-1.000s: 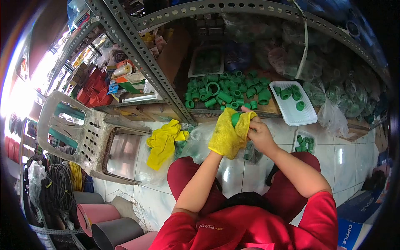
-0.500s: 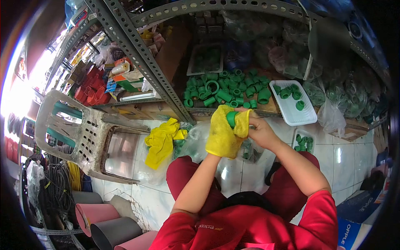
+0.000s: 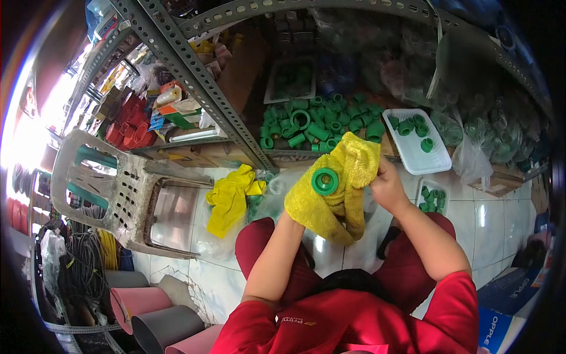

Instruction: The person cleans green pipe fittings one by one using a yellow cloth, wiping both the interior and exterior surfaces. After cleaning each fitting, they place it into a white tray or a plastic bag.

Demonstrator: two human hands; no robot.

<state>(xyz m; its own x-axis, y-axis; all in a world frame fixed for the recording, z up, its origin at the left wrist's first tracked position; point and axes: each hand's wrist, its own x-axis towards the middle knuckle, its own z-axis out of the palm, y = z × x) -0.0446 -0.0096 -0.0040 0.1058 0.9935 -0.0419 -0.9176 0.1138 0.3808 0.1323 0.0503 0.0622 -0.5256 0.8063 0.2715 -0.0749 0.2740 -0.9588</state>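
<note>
A yellow cloth point(image 3: 312, 197) covers my left hand point(image 3: 296, 223), so its fingers are hidden and only the wrist side shows. Through the cloth this hand holds a green pipe fitting point(image 3: 325, 181), its round opening turned up and a brass-coloured part inside. My right hand point(image 3: 388, 187) is closed on the bunched right edge of the same cloth, pulling it out beside the fitting. Just beyond both hands, a heap of green pipe fittings point(image 3: 321, 121) lies on the low shelf.
A white tray point(image 3: 436, 160) with several fittings sits at the shelf's right edge; a smaller tray point(image 3: 433, 202) is on the floor below. Left of me are a yellow cloth heap point(image 3: 227, 203) and a worn plastic chair point(image 3: 127, 183). A metal shelf post point(image 3: 206, 88) stands ahead.
The fitting has turned so its opening faces up. My right hand has moved right and slightly down, drawing the cloth away from the fitting; a loose end now hangs below.
</note>
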